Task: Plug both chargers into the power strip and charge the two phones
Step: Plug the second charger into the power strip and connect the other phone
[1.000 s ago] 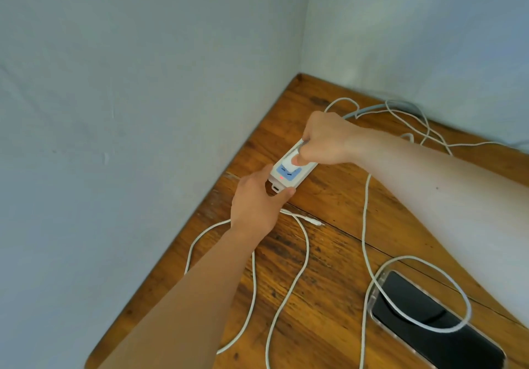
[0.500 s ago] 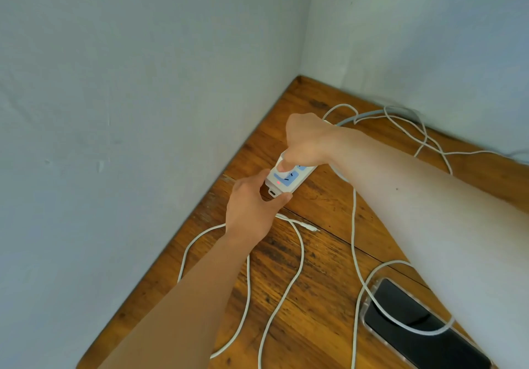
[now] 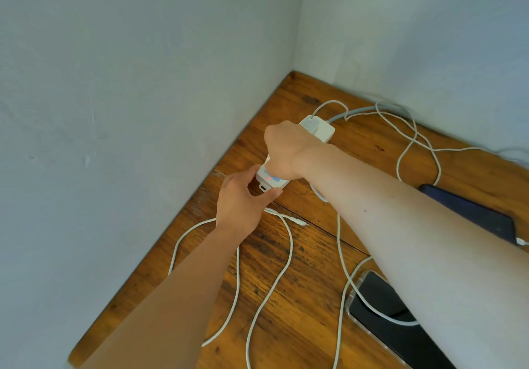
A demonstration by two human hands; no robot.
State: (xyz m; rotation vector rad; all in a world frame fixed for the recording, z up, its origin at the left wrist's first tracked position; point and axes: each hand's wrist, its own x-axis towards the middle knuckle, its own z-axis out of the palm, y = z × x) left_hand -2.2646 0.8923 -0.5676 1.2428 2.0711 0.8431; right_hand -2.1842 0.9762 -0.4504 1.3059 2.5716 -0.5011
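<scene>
Near wall corner: both hands grip power strip (image 3: 317, 129), cables around.

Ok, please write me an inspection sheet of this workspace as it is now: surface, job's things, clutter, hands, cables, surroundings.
Surface: wooden table, worn, dark stains.
Job's things: white power strip near the corner, red light on; one charger plugged at its far end; dark blue phone at right with a cable in its end; black phone in a clear case, near right, a cable lying over it.
Clutter: nothing seen.
Hands: left hand holds the strip's near end; right hand is closed over the strip's middle; what it grips is hidden.
Cables: white cables loop loosely over the table; one free plug lies unconnected.
Surroundings: pale walls meeting in a corner.
</scene>
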